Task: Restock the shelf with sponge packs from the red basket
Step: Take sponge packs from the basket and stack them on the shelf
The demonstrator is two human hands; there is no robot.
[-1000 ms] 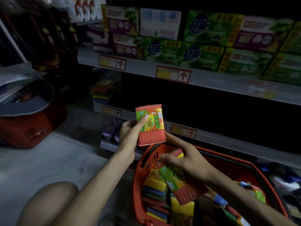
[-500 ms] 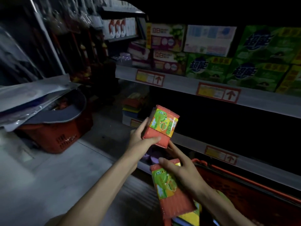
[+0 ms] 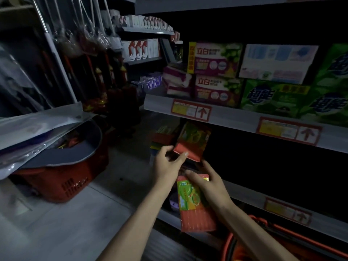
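The left hand (image 3: 166, 162) has pushed its sponge pack (image 3: 192, 141) forward, up under the price rail (image 3: 244, 119) into the dark shelf bay, where half a second ago it was held out in front. The right hand (image 3: 208, 185) has lifted the second pack (image 3: 194, 206) clear of the red basket (image 3: 244, 240), closer below that rail.

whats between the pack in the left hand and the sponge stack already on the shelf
Nothing that the head view shows: the sponge pack in the left hand sits right beside the shelf stack, with only a dark gap between them.
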